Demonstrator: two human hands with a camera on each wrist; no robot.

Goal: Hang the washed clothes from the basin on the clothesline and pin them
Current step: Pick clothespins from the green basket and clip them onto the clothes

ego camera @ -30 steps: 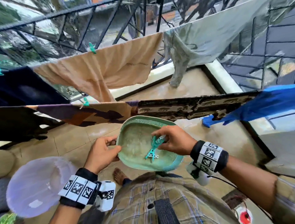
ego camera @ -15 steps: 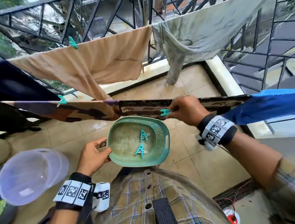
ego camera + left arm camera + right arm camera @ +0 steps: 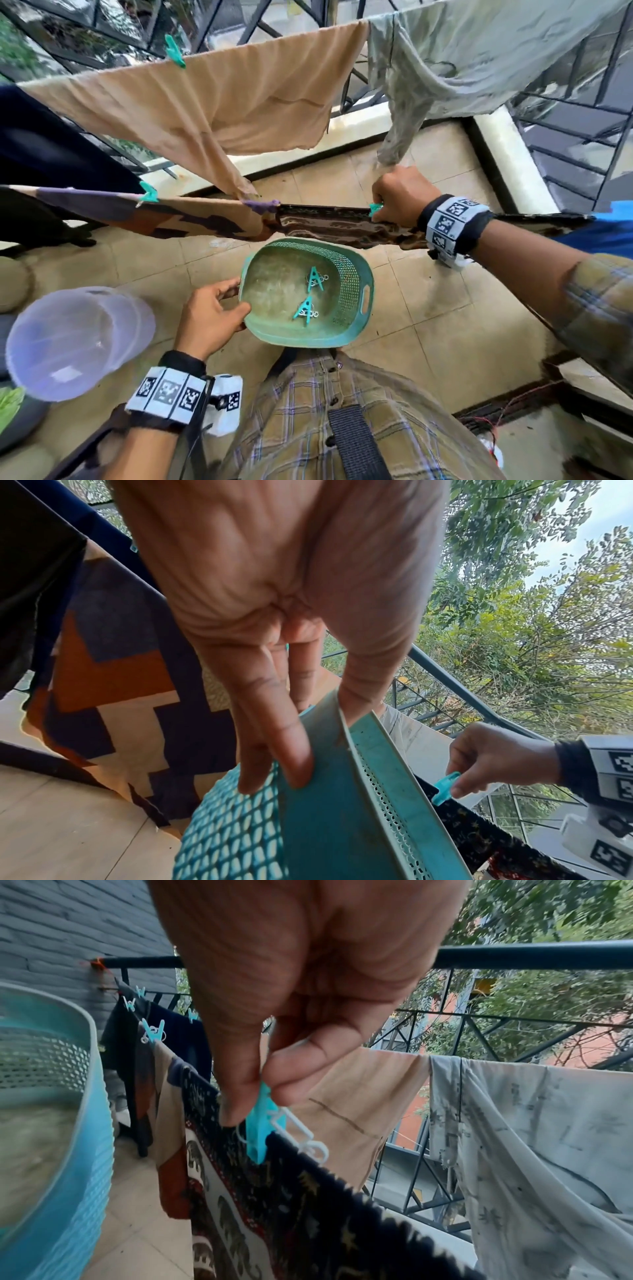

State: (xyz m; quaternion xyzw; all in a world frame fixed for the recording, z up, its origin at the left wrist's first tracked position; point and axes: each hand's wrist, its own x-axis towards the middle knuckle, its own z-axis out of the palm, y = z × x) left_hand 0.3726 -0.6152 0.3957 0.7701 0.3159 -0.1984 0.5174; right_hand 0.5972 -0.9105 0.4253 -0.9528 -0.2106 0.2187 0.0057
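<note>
1. Pinching a turquoise clothespin (image 3: pixel 263 1123) between thumb and fingers (image 3: pixel 236 1096), the right hand (image 3: pixel 400 197) sets it astride the top edge of a dark patterned cloth (image 3: pixel 308 1204) on the near clothesline; the peg's lower tips straddle the fabric.
2. Gripping a green perforated basket (image 3: pixel 356 291) by its rim, the left hand (image 3: pixel 209 322) holds it level just below that line, thumb inside the wall and fingers (image 3: pixel 274 737) curled beneath it on the outside.
3. Two more turquoise clothespins (image 3: pixel 310 291) lie loose on the basket's floor, close together.
4. To the left on the same line hangs a zigzag-print cloth (image 3: pixel 191 219) in orange, cream and navy, held by one green peg (image 3: pixel 149 197).
5. On the far line a tan cloth (image 3: pixel 222 102) is pegged near its left end by another green clip (image 3: pixel 174 54), and a pale grey garment (image 3: pixel 462 58) hangs beside it, their edges touching.
6. A blue cloth (image 3: pixel 609 222) shows at the right edge of the near line.
7. A translucent plastic basin (image 3: pixel 68 342) stands on the tiled floor (image 3: pixel 445 308) at lower left, well apart from the basket.
8. A black metal railing (image 3: pixel 514 955) encloses the balcony, with trees beyond.
</note>
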